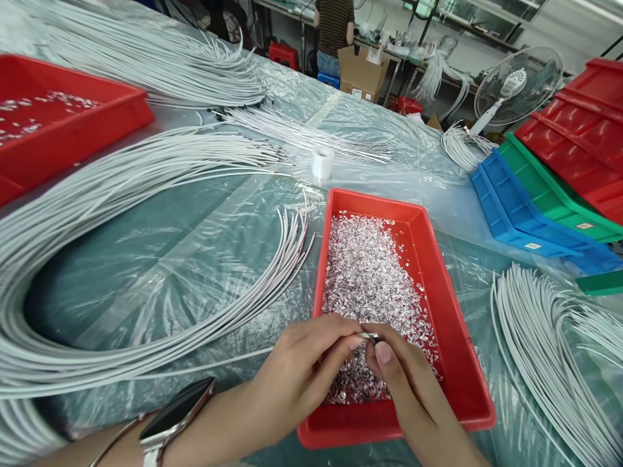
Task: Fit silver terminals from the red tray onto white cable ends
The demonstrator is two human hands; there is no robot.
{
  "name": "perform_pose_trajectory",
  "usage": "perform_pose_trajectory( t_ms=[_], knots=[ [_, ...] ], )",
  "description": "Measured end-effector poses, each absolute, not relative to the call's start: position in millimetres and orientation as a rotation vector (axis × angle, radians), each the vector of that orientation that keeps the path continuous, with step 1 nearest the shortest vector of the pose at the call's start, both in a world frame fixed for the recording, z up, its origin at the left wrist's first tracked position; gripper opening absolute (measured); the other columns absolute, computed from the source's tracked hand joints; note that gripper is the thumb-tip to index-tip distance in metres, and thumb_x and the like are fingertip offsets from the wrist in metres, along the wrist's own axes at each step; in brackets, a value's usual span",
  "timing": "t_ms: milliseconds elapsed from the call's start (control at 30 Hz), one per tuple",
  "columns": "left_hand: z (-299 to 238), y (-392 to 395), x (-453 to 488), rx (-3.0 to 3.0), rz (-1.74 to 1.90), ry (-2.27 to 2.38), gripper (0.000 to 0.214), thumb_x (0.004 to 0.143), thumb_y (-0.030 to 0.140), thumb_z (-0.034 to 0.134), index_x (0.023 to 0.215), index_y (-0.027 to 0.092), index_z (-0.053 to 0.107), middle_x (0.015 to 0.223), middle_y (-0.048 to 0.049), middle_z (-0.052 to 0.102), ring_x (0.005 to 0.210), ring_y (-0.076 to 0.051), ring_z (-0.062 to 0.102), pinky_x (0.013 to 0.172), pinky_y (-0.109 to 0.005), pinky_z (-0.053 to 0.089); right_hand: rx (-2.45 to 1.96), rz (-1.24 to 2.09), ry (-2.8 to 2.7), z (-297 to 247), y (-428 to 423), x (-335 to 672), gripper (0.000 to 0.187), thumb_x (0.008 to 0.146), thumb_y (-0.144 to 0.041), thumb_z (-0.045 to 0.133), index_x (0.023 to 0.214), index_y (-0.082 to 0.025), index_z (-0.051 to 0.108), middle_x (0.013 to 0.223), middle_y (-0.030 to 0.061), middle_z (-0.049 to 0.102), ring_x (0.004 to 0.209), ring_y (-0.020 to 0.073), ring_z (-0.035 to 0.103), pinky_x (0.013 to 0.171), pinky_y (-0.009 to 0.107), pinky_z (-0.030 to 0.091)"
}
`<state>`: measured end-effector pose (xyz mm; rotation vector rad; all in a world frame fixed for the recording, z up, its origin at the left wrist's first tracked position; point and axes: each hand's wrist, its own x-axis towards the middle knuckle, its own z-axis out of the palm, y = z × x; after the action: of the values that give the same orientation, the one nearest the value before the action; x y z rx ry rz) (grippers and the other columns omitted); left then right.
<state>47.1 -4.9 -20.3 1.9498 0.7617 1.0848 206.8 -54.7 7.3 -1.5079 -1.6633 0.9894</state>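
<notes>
My left hand pinches the end of a white cable between thumb and forefinger. That cable trails off to the left, behind my wrist. My right hand is closed at the cable's tip, its thumb and fingers around a small dark or metallic piece too small to make out. Both hands meet above the near part of a red tray. Inside the tray lies a heap of tiny shiny silvery pieces. A curved bundle of white cables lies to the left, its ends near the tray.
Another red tray with small white bits stands far left. A clear tape roll stands behind the near tray. Stacked blue bins, green and red ones rise at right, above a cable bundle. A fan and a person are behind.
</notes>
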Motion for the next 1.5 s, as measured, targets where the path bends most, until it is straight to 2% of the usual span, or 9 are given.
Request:
perform_pose_trajectory(
  t_ms=[367, 700, 1000, 1233, 1367, 1500],
  knots=[
    [-26, -8, 43, 1.922, 1.135, 0.72, 0.018, 0.09, 0.006, 0.05, 0.101, 0.018, 0.058, 0.088, -0.0023, 0.068, 0.077, -0.01, 0.063, 0.073, -0.018, 0.049, -1.55, 0.838, -1.715, 1, -60, 205, 0.028, 0.095, -0.031, 0.041, 0.119, -0.028, 0.055, 0.112, 0.0039, 0.068, 0.104, 0.0202, 0.063, 0.083, 0.03, 0.052],
    [-25, -9, 42, 1.891, 1.156, 0.719, 0.016, 0.091, 0.008, 0.049, 0.098, 0.019, 0.058, 0.074, 0.0009, 0.062, 0.064, -0.008, 0.059, 0.065, -0.017, 0.049, -1.507, 0.835, -1.757, 5, -59, 205, 0.027, 0.095, -0.027, 0.041, 0.118, -0.029, 0.055, 0.11, 0.0023, 0.069, 0.101, 0.0197, 0.064, 0.081, 0.03, 0.052],
    [-27, -9, 38, 2.03, 1.137, 0.666, 0.021, 0.091, 0.005, 0.047, 0.107, 0.017, 0.054, 0.085, -0.0034, 0.067, 0.074, -0.012, 0.063, 0.069, -0.02, 0.05, -1.493, 0.854, -1.752, 9, -60, 205, 0.026, 0.095, -0.028, 0.042, 0.117, -0.031, 0.055, 0.107, 0.0016, 0.07, 0.098, 0.0195, 0.065, 0.079, 0.03, 0.053],
    [-32, -11, 35, 2.184, 1.154, 0.691, 0.021, 0.092, 0.006, 0.046, 0.109, 0.014, 0.054, 0.094, -0.0061, 0.068, 0.084, -0.012, 0.064, 0.08, -0.021, 0.05, -1.458, 0.903, -1.734, 10, -61, 204, 0.027, 0.096, -0.027, 0.04, 0.119, -0.029, 0.055, 0.109, 0.003, 0.069, 0.1, 0.0183, 0.065, 0.082, 0.028, 0.053],
    [-30, -9, 36, 2.229, 1.181, 0.671, 0.019, 0.094, 0.007, 0.043, 0.108, 0.013, 0.053, 0.092, -0.0069, 0.068, 0.081, -0.012, 0.064, 0.077, -0.019, 0.051, -1.467, 0.895, -1.734, 11, -61, 204, 0.029, 0.095, -0.025, 0.04, 0.118, -0.027, 0.056, 0.106, 0.0029, 0.07, 0.101, 0.0182, 0.065, 0.083, 0.028, 0.053],
    [-28, -8, 38, 2.27, 1.222, 0.656, 0.018, 0.095, 0.009, 0.04, 0.106, 0.013, 0.053, 0.079, -0.0057, 0.068, 0.065, -0.013, 0.064, 0.06, -0.022, 0.052, -1.532, 0.865, -1.719, 11, -62, 203, 0.028, 0.094, -0.029, 0.039, 0.113, -0.027, 0.059, 0.101, 0.0041, 0.071, 0.096, 0.0197, 0.067, 0.079, 0.029, 0.055]
  ],
)
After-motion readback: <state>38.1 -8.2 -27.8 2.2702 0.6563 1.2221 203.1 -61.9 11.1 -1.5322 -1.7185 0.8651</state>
